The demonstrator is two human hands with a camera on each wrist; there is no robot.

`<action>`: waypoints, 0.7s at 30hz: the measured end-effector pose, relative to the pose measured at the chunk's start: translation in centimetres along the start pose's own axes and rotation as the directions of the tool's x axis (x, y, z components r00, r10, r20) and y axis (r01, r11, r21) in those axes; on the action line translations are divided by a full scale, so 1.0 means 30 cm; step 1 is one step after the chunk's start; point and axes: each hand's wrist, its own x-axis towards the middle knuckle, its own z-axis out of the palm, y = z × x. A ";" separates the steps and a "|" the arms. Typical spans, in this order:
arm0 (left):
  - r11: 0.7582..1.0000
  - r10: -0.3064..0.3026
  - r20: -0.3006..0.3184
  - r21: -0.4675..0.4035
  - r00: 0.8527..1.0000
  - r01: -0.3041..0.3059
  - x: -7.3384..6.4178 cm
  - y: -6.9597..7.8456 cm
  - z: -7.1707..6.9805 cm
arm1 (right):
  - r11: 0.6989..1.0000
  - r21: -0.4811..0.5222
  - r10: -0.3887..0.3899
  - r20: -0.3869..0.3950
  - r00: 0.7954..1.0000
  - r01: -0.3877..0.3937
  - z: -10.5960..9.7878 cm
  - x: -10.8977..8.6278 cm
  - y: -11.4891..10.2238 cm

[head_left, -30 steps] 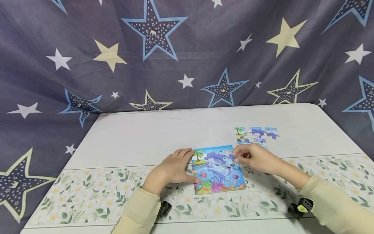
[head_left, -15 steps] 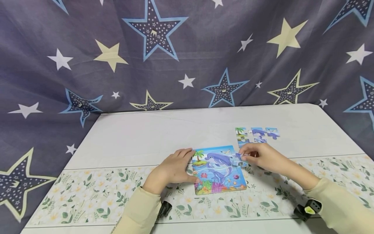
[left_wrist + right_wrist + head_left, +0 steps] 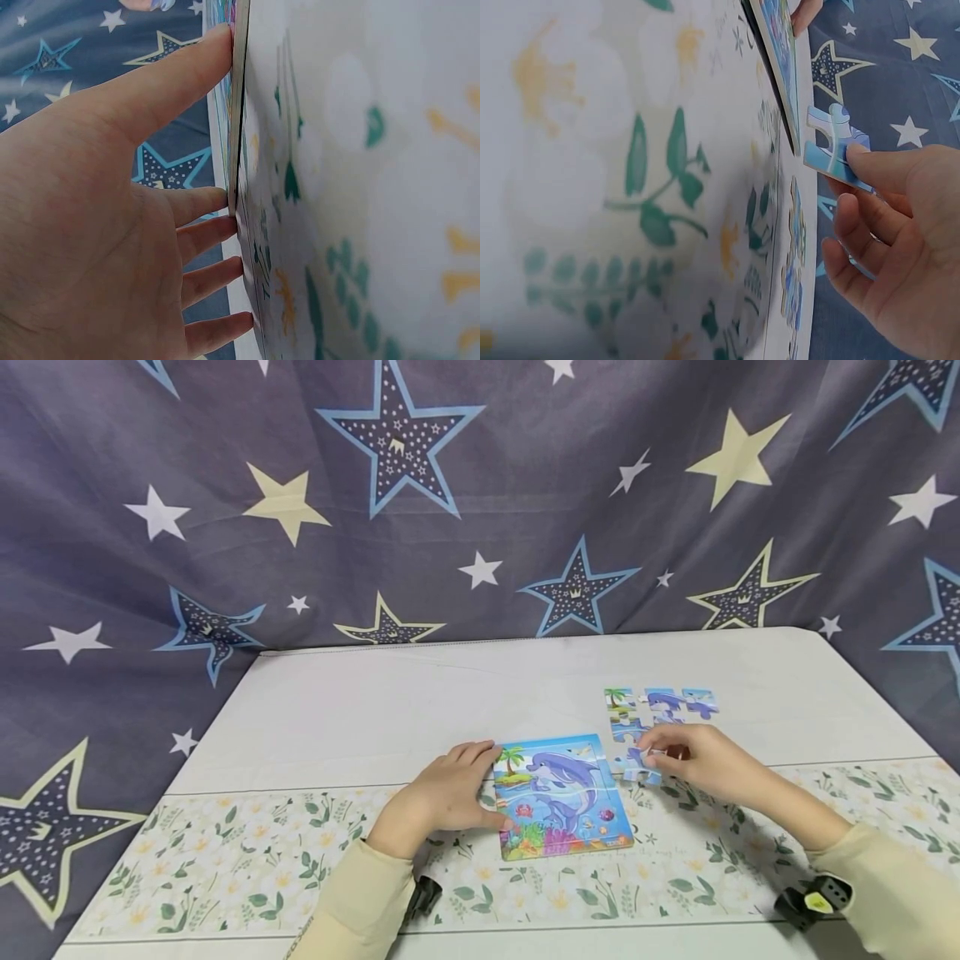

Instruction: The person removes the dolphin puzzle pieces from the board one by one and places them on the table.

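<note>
A square jigsaw board (image 3: 562,850) with a dolphin and coral picture lies on the table. My left hand (image 3: 448,792) rests at its left side, thumb on the lower left corner and fingers spread out straight; in the left wrist view the thumb (image 3: 176,79) touches the board's edge. Thumb and fingers of my right hand (image 3: 701,764) pinch a blue-and-purple jigsaw piece (image 3: 834,154), held up off the table to the right of the board. Behind it are loose jigsaw pieces: a palm tree piece (image 3: 618,697), a dolphin head piece (image 3: 663,699) and others partly hidden by the hand.
The white table (image 3: 420,702) carries a floral strip (image 3: 300,860) across its front part. A dark curtain (image 3: 480,468) printed with stars hangs behind the table's far edge.
My right hand has carried the jigsaw piece rightward from over the board to beside the loose pieces. The board's dolphin picture is now uncovered. My left hand has stayed in place.
</note>
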 end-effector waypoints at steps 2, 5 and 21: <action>1.000 -0.001 0.003 -0.002 1.000 0.001 -0.001 0.004 -0.004 | 1.000 -0.011 -0.005 -0.012 1.000 0.005 -0.008 -0.006 0.007; 1.000 -0.004 0.010 0.001 1.000 0.004 -0.005 0.012 -0.014 | 1.000 -0.013 0.003 -0.023 1.000 -0.003 -0.022 -0.016 0.019; 1.000 -0.009 0.011 -0.008 1.000 0.009 -0.011 0.025 -0.028 | 0.995 -0.054 0.081 -0.055 0.995 -0.084 -0.106 -0.046 0.110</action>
